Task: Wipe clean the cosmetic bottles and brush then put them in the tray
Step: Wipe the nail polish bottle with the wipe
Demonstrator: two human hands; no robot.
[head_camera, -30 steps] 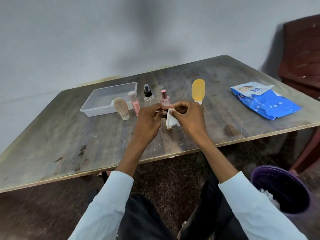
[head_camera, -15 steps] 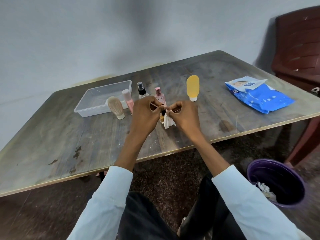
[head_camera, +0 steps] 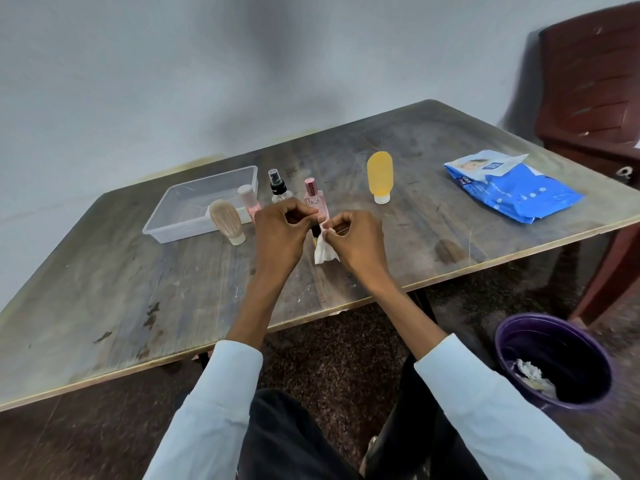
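- The left hand [head_camera: 280, 226] had its fingers curled around a small dark item [head_camera: 316, 232], pinching it upright between the two hands, likely so its sides could be rubbed.
- The right hand [head_camera: 358, 239] pinched a white wipe [head_camera: 323, 252] against that item; the loose end hung below the fingers.
- What the item was could not be told: the fingers covered nearly all of it.
- Just beyond the fingers stood a pink bottle [head_camera: 316, 200], a spray bottle [head_camera: 278, 187] and a second pink bottle [head_camera: 250, 200], partly hidden by the left hand.
- Left of them stood the brush [head_camera: 227, 221], touching or just before the empty tray [head_camera: 204, 202].
- Farther right of the fingers stood a yellow bottle [head_camera: 380, 181], inverted on its cap, probably waiting its turn.
- The wipes pack [head_camera: 512, 188] lay well off to the right, and the bin [head_camera: 550, 362] stood on the floor below it.
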